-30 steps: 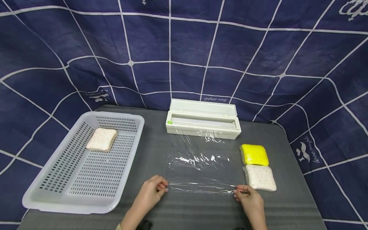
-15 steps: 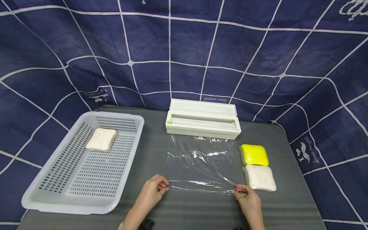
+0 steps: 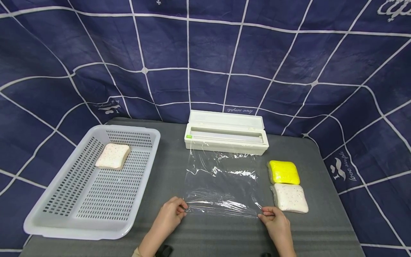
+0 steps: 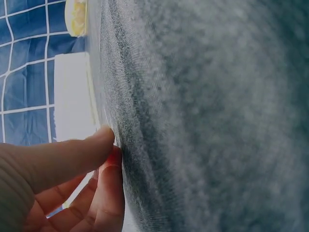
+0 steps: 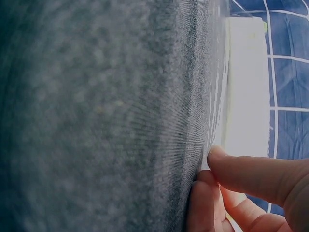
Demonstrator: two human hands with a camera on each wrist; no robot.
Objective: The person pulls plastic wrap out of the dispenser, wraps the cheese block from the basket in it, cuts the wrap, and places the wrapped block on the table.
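A clear sheet of plastic wrap (image 3: 221, 185) lies over the dark grey table, running from a white wrap dispenser box (image 3: 226, 147) toward the person. The left hand (image 3: 170, 216) pinches the sheet's near left corner between thumb and fingers. At the near right corner the right hand (image 3: 277, 225) pinches it the same way. Both wrist views show thumb and fingertips meeting close to the cloth surface. The box's lid stands open at the back, with a green slider (image 3: 188, 136) at its left end. Beside the right hand lies a wrapped white speckled square block (image 3: 290, 198), bread-like in shape.
A yellow wrapped block (image 3: 284, 172) touches the white one's far side. On the left stands a white perforated basket (image 3: 141, 189) holding a speckled bread-slice-shaped block (image 3: 113, 156). A blue checked cloth (image 3: 212, 53) hangs behind the grey table (image 3: 199, 239).
The right hand has shifted slightly left. Between the hands, the wrap's near edge has changed from a narrow gathered band to a flatter spread, and its creases have moved. The left hand stays nearly in place.
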